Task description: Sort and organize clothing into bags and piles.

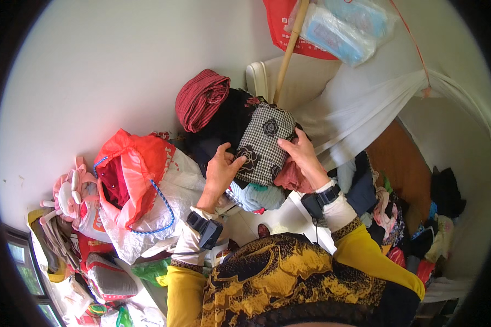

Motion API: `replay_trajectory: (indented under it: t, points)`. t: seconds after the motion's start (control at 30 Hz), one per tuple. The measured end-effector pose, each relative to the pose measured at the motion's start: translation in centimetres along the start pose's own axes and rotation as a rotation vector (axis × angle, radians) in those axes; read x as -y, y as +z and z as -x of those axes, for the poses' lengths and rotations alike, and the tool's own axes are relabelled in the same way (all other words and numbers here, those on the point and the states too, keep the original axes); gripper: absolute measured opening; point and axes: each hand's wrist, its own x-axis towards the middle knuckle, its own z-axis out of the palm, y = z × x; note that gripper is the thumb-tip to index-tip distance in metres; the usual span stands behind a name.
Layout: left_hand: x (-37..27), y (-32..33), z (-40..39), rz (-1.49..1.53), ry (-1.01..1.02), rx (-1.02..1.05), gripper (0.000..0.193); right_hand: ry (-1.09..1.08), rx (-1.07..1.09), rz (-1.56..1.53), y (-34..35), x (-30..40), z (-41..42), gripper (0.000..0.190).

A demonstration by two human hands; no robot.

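A folded black-and-white houndstooth garment [266, 139] with dark rose motifs lies on top of a pile of clothes before me. My left hand [224, 171] holds its lower left edge, the thumb over the cloth. On the opposite edge, my right hand [305, 157] grips it with the thumb on top and the fingers partly hidden. Black clothing [219, 122] spreads beneath and to the left. Behind that sits a rolled red striped cloth [200, 100]. Salmon-pink fabric [292, 176] shows under my right hand, and a pale blue-grey bundle [260, 196] bulges out nearer to me.
Left stands a red drawstring bag [141, 175] holding dark red cloth, near a pink plush toy [71, 190]. A bamboo pole [290, 51] slants behind the pile. White sheeting [352, 110] drapes at right, above heaped clothes [386, 216]. Plastic-wrapped blue packs [335, 36] hang overhead.
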Motion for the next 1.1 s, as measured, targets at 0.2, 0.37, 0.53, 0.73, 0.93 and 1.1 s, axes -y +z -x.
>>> replay_trajectory:
  t: [0.2,0.37,0.53,0.73,0.93,1.1]
  points:
    - [-3.4,1.4,0.6,0.005,-0.043,-0.123,0.068,0.111,0.174,-0.725,-0.4,0.5,0.4,0.051]
    - [-2.2,1.5,1.1,-0.04,-0.015,-0.098,0.057,0.225,0.332,-1.017,0.1,-0.2,0.5,0.033]
    - [-3.4,0.7,1.8,0.001,0.059,-0.031,0.051,0.374,0.391,-0.937,0.2,3.0,2.6,0.039]
    - [-3.1,0.3,3.4,0.768,0.038,0.065,0.056,0.195,0.456,-0.805,1.9,4.1,2.4,0.039]
    - [-5.9,-7.1,7.7,1.213,-0.126,-0.013,0.078,0.124,0.647,-0.713,8.9,11.3,5.7,0.055]
    - [-3.0,-14.3,11.9,1.162,-0.167,-0.184,0.051,0.103,0.957,-0.584,17.4,13.1,7.0,0.043]
